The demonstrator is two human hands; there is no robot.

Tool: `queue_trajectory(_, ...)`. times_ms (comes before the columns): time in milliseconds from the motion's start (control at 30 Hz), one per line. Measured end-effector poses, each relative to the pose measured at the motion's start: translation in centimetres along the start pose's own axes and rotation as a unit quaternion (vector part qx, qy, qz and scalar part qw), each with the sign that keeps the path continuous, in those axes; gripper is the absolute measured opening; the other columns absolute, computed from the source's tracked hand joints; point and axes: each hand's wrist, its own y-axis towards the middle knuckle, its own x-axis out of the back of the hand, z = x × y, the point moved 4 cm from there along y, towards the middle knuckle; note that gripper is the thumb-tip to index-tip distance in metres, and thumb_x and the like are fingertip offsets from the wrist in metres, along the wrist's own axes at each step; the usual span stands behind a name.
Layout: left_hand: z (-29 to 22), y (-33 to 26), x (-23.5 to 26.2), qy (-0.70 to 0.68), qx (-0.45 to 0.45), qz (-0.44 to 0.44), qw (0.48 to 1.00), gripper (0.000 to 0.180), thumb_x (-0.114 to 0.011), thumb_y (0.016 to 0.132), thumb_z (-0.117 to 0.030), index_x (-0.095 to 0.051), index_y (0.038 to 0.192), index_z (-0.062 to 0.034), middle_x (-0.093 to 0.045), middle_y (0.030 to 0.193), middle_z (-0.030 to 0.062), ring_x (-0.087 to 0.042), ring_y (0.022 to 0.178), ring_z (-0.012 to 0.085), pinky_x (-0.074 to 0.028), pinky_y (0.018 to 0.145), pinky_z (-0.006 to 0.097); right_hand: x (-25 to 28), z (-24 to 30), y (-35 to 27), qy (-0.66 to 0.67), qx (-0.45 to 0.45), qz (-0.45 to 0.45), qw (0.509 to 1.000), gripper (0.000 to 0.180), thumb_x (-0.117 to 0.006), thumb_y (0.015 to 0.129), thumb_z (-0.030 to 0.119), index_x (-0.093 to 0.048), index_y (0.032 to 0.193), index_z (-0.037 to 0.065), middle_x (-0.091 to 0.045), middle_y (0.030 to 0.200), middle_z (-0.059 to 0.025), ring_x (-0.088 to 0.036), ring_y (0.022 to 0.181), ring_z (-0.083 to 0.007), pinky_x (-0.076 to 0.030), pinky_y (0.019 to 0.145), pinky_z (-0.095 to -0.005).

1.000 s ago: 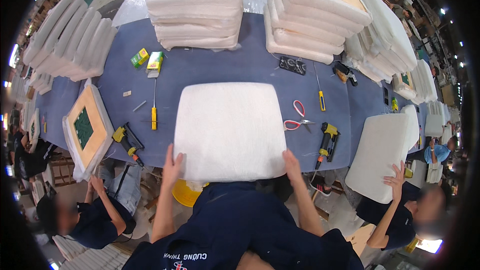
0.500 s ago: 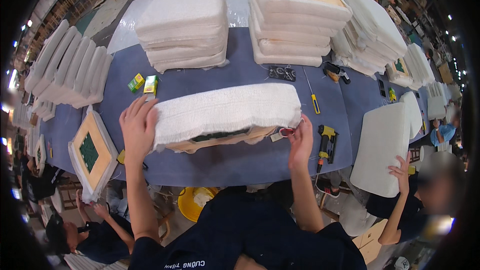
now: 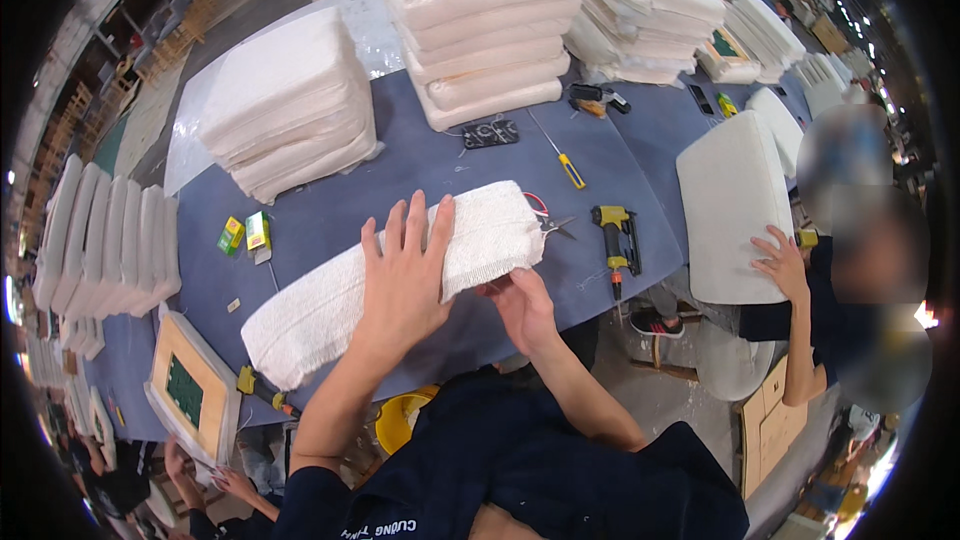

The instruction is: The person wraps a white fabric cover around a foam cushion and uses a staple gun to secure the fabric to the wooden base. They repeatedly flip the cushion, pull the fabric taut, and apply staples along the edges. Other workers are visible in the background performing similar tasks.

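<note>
Cushion [image 3: 330,305], white, soft and seemingly light, lay at frame centre, left hand [image 3: 405,275] pressing it with fingers spread, right hand [image 3: 522,305] pinching its lower edge, the likeliest hold.

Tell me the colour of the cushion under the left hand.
White, with a nubbly textured fabric; the cushion under the left hand shows best in the head view.
</note>
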Motion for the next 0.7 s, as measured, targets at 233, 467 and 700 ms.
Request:
queue_trajectory(233, -3.9, -2.2, -0.8, -0.005, 0.014, -0.013, 1.000, 0.112, -0.089, 0.064, -0.014, -0.039, 0.163, -0.0052, -0.042, 0.162, 0.0228, -0.041, 0.149, 0.0426, -0.026, 0.123, 0.062, -1.6, 0.8, -3.8, 0.078, -0.006, -0.116, 0.990, 0.051, -0.059, 0.111, 0.035, -0.054, 0.152, 0.005, -0.064, 0.146, -0.0064, -0.059, 0.137, -0.0203, -0.044, 0.117, -0.0429)
queue_trajectory(467, -5.9, -4.7, -1.9, 0.012, 0.000, -0.075, 0.997, 0.104, -0.087, 0.061, -0.013, -0.049, 0.157, -0.0071, -0.047, 0.159, 0.0210, -0.046, 0.145, 0.0398, -0.032, 0.121, 0.060, 2.0, -0.1, -5.0, -0.042, 0.016, -0.100, 0.994, 0.042, -0.066, 0.111, 0.027, -0.062, 0.145, 0.004, -0.068, 0.136, -0.0023, -0.060, 0.125, -0.0105, -0.046, 0.110, -0.0318)
queue_trajectory(700, -9.5, -8.4, -4.8, 0.048, 0.010, -0.102, 0.994, 0.116, -0.091, 0.053, -0.011, -0.045, 0.160, -0.0071, -0.044, 0.164, 0.0175, -0.044, 0.149, 0.0362, -0.029, 0.125, 0.055, 6.7, -0.5, -7.6, -0.106, 0.051, -0.019, 0.993, 0.052, -0.065, 0.110, 0.019, -0.049, 0.156, 0.003, -0.062, 0.148, -0.0083, -0.059, 0.137, -0.0180, -0.046, 0.116, -0.0383)
